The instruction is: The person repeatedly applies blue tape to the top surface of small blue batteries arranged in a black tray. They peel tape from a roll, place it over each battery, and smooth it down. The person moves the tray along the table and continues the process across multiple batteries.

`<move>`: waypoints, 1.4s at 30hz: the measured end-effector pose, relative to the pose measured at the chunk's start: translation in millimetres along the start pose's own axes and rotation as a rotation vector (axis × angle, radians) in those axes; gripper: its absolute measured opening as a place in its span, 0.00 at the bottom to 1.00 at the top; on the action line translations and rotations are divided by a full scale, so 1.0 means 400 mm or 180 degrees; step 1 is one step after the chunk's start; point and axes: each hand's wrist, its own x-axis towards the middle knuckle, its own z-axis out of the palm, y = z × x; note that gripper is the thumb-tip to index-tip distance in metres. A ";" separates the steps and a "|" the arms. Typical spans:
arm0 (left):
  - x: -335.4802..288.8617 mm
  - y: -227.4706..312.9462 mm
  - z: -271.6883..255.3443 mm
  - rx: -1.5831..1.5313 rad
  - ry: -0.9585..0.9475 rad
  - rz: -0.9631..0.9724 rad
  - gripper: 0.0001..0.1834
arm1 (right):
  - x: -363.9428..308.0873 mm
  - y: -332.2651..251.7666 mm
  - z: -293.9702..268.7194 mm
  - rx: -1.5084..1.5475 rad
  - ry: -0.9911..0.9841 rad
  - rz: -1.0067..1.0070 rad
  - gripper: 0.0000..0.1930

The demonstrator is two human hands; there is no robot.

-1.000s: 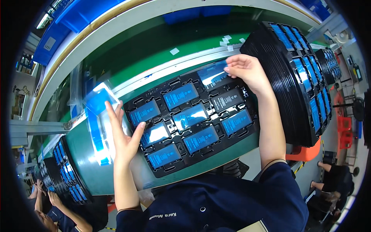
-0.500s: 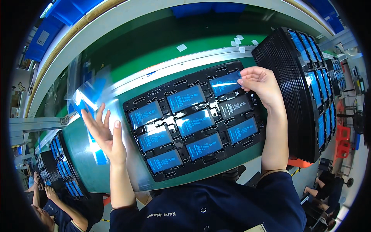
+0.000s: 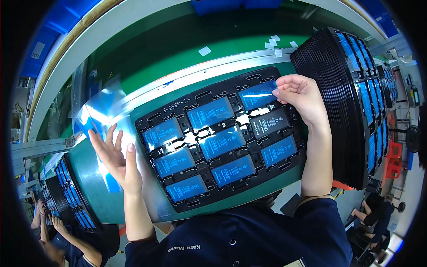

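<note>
A black plastic tray (image 3: 209,184) lies before me with rows of flat phone batteries (image 3: 233,170) in its pockets. Most carry a shiny blue film; one battery (image 3: 270,123) in the right column is bare black. My right hand (image 3: 299,95) pinches the right edge of the blue film (image 3: 258,96) on the far-right battery between thumb and fingers. Left of the tray, my left hand (image 3: 116,162) is raised with its fingers spread and nothing in it. Beside and behind it are a clear plastic sheet (image 3: 106,104) and blue film pieces (image 3: 112,181).
A tall stack of black trays (image 3: 324,111) stands close on the right, batteries in its top tray. Another tray stack (image 3: 73,191) is at the left, near a co-worker's arms (image 3: 66,229). Small white paper pieces (image 3: 204,51) lie on the green surface beyond a metal rail (image 3: 178,76).
The tray appears slightly further left in the picture. My left hand has shifted a little left and down, still spread. The right hand keeps its pinch at the same film edge.
</note>
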 end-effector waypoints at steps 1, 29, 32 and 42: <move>0.000 0.001 0.000 0.0016 -0.0028 0.0008 0.41 | 0.001 0.001 -0.001 -0.0027 -0.0018 -0.0007 0.09; -0.026 -0.003 -0.028 -0.0127 0.0178 0.0301 0.25 | -0.006 -0.006 0.016 -0.0326 0.0099 -0.0121 0.09; -0.037 -0.015 -0.051 -0.0226 -0.0056 0.0315 0.11 | -0.002 0.017 0.014 -0.0623 0.0089 -0.0429 0.10; -0.034 0.099 -0.025 -0.1132 -0.1701 0.0003 0.15 | -0.149 -0.111 0.175 -0.1657 -0.0202 -0.1922 0.23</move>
